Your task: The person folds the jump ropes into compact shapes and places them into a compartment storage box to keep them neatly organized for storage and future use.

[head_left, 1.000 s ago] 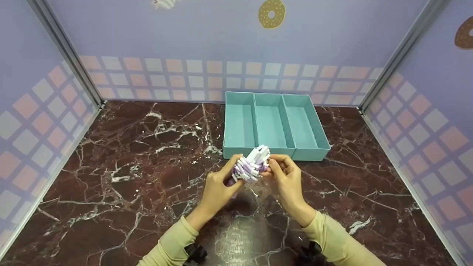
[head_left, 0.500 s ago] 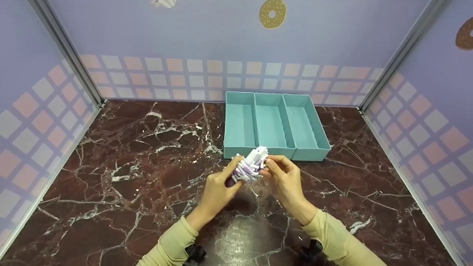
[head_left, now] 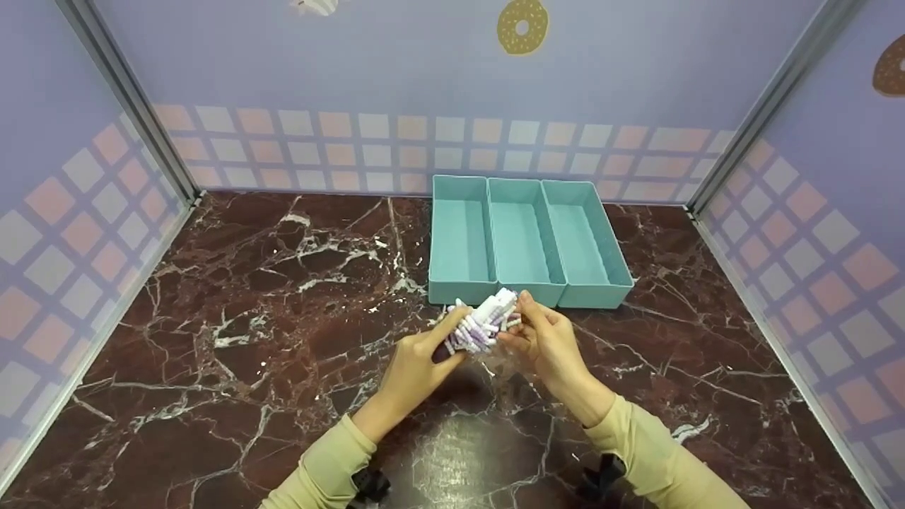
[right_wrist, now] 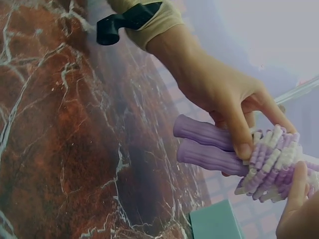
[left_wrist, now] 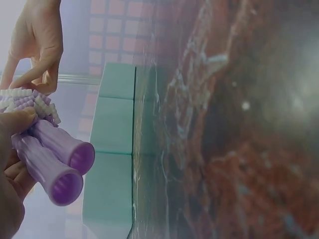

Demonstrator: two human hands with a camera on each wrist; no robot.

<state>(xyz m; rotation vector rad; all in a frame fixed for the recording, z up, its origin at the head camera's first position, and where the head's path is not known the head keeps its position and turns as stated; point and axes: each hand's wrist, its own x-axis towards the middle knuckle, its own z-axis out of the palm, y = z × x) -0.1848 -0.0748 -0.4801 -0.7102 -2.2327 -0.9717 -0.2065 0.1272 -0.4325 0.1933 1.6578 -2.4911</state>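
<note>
A beaded jump rope (head_left: 483, 326), white and lilac, is wound into a bundle above the table in front of the person. Its two purple handles (right_wrist: 210, 144) stick out of one end in both wrist views. My left hand (head_left: 416, 364) grips the bundle near the handles, thumb on one side and fingers on the other. My right hand (head_left: 555, 346) pinches at the beads on the bundle's right side. In the left wrist view its fingers (left_wrist: 47, 64) curl toward the beads. What lies between the right fingertips is partly hidden.
Three teal bins (head_left: 462, 291) stand side by side just beyond the hands. The dark marbled table (head_left: 283, 339) runs to a lilac back wall (head_left: 318, 78) and two side walls with pale squares. Small white specks dot the table left of the bins.
The bundle has tilted and dropped slightly toward the person. My right thumb and fingers have shifted along its right side; the left hand keeps its grip.
</note>
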